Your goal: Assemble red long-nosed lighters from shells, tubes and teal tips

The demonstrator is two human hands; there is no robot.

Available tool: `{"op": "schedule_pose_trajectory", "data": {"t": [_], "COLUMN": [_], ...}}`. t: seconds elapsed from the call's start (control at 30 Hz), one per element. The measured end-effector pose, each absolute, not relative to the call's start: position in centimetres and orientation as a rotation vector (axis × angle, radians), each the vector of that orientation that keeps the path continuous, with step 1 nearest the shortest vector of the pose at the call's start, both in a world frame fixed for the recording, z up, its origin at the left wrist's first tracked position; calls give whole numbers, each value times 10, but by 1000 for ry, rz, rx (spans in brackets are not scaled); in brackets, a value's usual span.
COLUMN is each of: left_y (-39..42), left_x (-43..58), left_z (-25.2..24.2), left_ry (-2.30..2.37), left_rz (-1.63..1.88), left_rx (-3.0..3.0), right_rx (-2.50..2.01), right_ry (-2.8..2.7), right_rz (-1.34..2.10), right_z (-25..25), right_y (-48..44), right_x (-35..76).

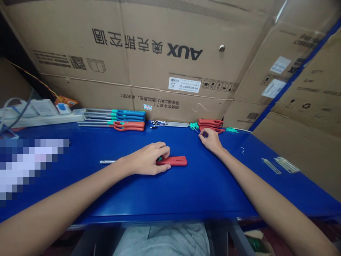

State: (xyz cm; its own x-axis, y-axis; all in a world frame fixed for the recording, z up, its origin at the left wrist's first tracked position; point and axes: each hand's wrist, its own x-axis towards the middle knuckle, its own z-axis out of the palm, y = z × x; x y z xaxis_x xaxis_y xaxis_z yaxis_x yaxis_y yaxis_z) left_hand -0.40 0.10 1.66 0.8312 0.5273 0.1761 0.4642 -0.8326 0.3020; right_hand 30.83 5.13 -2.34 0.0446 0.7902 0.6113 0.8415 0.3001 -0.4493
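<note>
Single head-worn view, set high at the near edge of the blue bench (149, 197), facing forward and down, close, toward upright cardboard (133, 65) behind.

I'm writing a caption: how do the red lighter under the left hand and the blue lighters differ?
The red lighter lies under the left hand; the blue lighters lie untouched at the back. The red lighter's handle is partly covered; the blue lighters' handles show. Both have metal stems pointing left.
</note>
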Motion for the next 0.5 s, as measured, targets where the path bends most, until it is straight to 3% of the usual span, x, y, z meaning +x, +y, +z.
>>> {"op": "schedule_pose_trajectory", "data": {"t": [0.5], "left_y": [5], "left_x": [-4], "left_z": [12], "left_ry": [696], "left_rz": [406], "left_rx": [2766], "right_rx": [-1057], "right_ry": [-1554], "right_rz": [-79], "right_z": [-15], "right_y": [35], "right_x": [270]}}
